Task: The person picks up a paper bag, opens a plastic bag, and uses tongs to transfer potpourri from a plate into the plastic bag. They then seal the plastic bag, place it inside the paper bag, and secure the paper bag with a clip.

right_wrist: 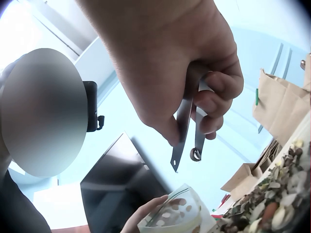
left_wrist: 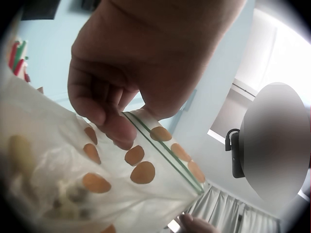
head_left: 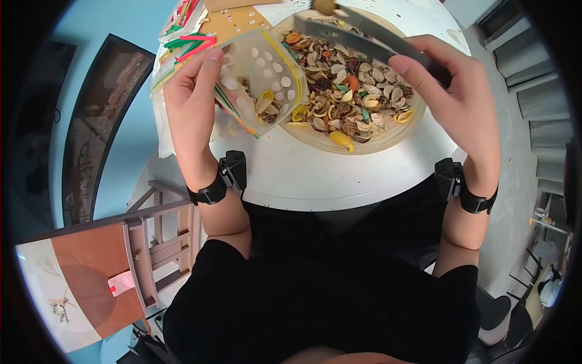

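My left hand (head_left: pixel 193 103) pinches the edge of a clear zip bag (head_left: pixel 267 57) with pale round dots; some dried pieces (head_left: pixel 267 109) lie inside it. In the left wrist view, the fingers of my left hand (left_wrist: pixel 131 68) hold the bag (left_wrist: pixel 116 194) beside its green zip line. My right hand (head_left: pixel 467 100) grips metal tongs (head_left: pixel 351 41) above a round tray (head_left: pixel 315 143) of dried petals and cones. A small brown round piece (head_left: pixel 324 6) is at the tongs' far end; whether both tips touch it, I cannot tell. The right wrist view shows my right hand (right_wrist: pixel 175 63) around the tongs (right_wrist: pixel 182 126).
A white round table (head_left: pixel 291 182) carries the tray. Behind the bag lie red and green strips (head_left: pixel 194 43) and a brown patterned sheet (head_left: pixel 233 23). Brown paper bags (right_wrist: pixel 284 104) stand behind the tray in the right wrist view. A wooden chair (head_left: pixel 170 242) is at the lower left.
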`<state>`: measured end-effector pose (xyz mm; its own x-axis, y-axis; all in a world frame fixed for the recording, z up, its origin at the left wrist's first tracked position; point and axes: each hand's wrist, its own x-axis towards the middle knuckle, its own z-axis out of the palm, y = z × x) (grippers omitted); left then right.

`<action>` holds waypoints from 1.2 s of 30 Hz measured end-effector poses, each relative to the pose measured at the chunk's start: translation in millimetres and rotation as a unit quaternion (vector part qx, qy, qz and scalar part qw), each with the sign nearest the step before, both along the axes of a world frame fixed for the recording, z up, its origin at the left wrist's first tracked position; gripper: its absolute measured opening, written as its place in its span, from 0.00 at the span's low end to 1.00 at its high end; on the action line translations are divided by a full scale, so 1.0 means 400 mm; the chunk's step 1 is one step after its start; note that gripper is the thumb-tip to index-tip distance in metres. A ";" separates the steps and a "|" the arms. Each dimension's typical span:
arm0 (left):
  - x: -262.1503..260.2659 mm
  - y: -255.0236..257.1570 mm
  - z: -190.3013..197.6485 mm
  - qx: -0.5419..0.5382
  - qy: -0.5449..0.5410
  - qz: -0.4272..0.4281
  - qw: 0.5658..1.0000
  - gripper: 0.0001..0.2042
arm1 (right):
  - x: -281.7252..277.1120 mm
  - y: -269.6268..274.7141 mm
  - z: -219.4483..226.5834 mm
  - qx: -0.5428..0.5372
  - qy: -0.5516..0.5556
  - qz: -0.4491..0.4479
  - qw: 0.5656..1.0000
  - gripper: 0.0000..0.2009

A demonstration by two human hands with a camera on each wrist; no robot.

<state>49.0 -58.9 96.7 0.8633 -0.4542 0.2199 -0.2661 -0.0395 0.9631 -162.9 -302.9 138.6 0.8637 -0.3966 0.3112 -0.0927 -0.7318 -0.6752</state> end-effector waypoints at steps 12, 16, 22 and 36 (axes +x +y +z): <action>-0.003 0.046 0.021 -0.106 -0.056 0.133 0.984 0.15 | 0.027 -0.054 -0.122 -0.230 0.131 -0.015 0.964 0.16; -0.011 0.037 0.030 -0.127 -0.082 0.152 0.977 0.16 | 0.016 -0.088 -0.105 -0.218 0.170 -0.046 0.960 0.18; -0.069 0.026 0.065 -0.165 -0.108 0.185 0.963 0.20 | 0.016 -0.044 -0.099 -0.186 0.221 -0.048 0.956 0.17; -0.040 0.014 0.041 -0.050 -0.027 0.034 0.998 0.15 | -0.009 -0.063 -0.031 -0.219 0.138 -0.034 0.965 0.14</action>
<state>33.1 -53.2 113.1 0.8766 -0.3692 0.3086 -0.3182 0.0363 0.9473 -166.4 -328.1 126.4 0.9140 -0.3389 0.2231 -0.2839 -0.9270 -0.2449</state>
